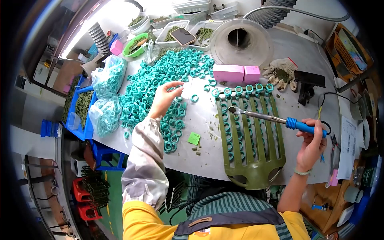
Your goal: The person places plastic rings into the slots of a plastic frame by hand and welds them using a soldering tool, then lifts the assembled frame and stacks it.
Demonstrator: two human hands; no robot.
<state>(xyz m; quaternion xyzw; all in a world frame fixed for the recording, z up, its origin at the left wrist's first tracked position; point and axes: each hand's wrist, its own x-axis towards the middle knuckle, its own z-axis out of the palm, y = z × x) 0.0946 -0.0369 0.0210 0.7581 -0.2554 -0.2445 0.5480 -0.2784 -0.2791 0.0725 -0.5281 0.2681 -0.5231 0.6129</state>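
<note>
My left hand [165,99] is over the right part of a big heap of teal rings [140,90], thumb and fingers apart, nothing visible between them. My right hand [312,140] grips the blue handle of a soldering-iron-like tool [276,119]. The tool's metal tip points left, above the upper left of an olive-green slatted plastic frame [256,172]. Teal rings sit along the frame's top ends and between its slats. One loose teal ring [194,98] lies between the heap and the frame.
Pink blocks [229,73], a soiled glove [282,72] and a black stand [307,86] are behind the frame. A phone [183,36] rests on tubs at the back. Bags of rings [109,76] are at left, a green note [194,138] at front, pliers [333,148] at right.
</note>
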